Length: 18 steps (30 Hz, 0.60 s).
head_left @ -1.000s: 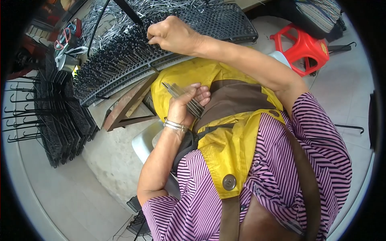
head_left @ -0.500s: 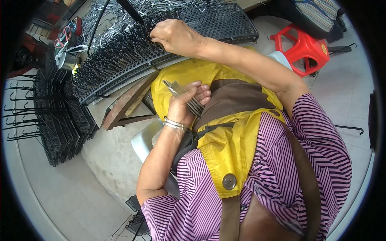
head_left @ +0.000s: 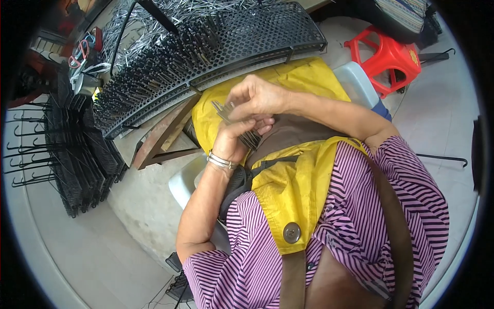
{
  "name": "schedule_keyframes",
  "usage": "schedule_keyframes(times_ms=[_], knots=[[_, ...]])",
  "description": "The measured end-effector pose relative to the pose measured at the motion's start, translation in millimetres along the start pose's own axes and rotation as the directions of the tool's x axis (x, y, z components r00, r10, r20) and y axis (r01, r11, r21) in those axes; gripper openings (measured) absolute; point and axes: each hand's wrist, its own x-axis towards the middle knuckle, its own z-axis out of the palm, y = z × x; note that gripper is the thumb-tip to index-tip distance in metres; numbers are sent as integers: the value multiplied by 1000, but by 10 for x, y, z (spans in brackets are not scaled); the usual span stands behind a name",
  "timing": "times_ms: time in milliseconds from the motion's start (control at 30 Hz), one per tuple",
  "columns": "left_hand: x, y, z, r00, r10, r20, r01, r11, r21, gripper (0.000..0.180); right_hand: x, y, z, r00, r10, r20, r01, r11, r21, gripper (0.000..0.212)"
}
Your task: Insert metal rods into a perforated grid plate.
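Observation:
Over my lap, my left hand (head_left: 232, 140) is closed around a bundle of thin metal rods (head_left: 251, 140), whose ends stick out above the thumb and below the palm. My right hand (head_left: 260, 97) is over the upper part of this bundle, with bent fingers pressed together; what they pinch is hidden. Beyond both hands lies a black perforated rack (head_left: 267, 36). Many dark, slim pieces (head_left: 154, 69) stand upright in its holes across the left and middle part.
Loose silvery rods (head_left: 131, 26) are heaped behind the rack. Scissors (head_left: 80, 54) rest by a metal cup (head_left: 88, 84) at far left. Stacked black hooked racks (head_left: 77, 154) stand at left. A red stool (head_left: 388, 62) is at far right. A wooden frame (head_left: 167, 131) supports the rack.
My right hand has come back from the standing pieces in the rack to the bundle in my left hand. The left hand has stayed nearly still, keeping its hold.

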Motion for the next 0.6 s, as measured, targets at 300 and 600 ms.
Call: schedule_keyframes(times_ms=[300, 600], knots=[[-8, -24, 47, 997, 48, -66, -46, 998, 40, 26, -66, 199, -143, 967, -60, -247, 69, 997, 27, 8], [-52, -34, 124, 969, 96, -229, -45, 975, 218, 17, -155, 183, -174, 963, 90, -256, -21, 965, 260, 11]])
